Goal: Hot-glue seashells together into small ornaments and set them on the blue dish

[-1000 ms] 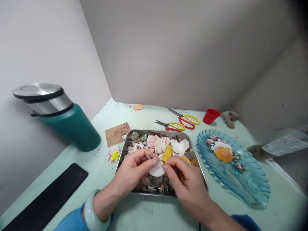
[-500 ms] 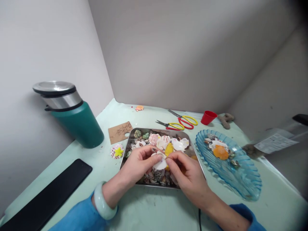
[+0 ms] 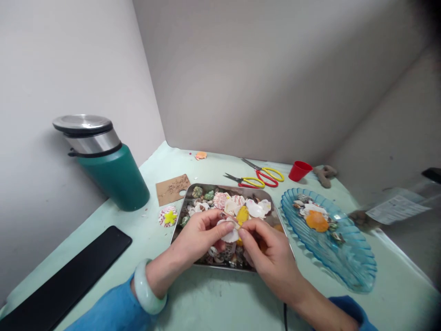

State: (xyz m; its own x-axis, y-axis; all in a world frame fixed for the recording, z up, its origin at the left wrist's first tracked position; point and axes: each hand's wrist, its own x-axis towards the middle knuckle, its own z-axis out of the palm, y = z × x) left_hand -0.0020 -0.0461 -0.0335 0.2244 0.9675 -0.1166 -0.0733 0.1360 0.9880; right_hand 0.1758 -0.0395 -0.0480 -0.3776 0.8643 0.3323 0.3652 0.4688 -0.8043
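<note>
1. Hands meet over the metal tray (image 3: pixel 179 219): left hand (image 3: pixel 196 239) and right hand (image 3: pixel 267 250) both pinch one white shell (image 3: pixel 230 235) between fingertips, just above the shell heap.
2. Blue dish (image 3: pixel 354 271) with a few shells lies right of the tray.
3. Scissors (image 3: pixel 257 177) and red cup (image 3: pixel 299 170) lie behind; green flask (image 3: pixel 110 172) stands left.

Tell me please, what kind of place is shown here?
Probably a small craft corner at home: a pale green table set against bare walls, a metal tray of mixed seashells, two yellow-and-red-handled scissors and a blue ribbed glass dish.
</note>
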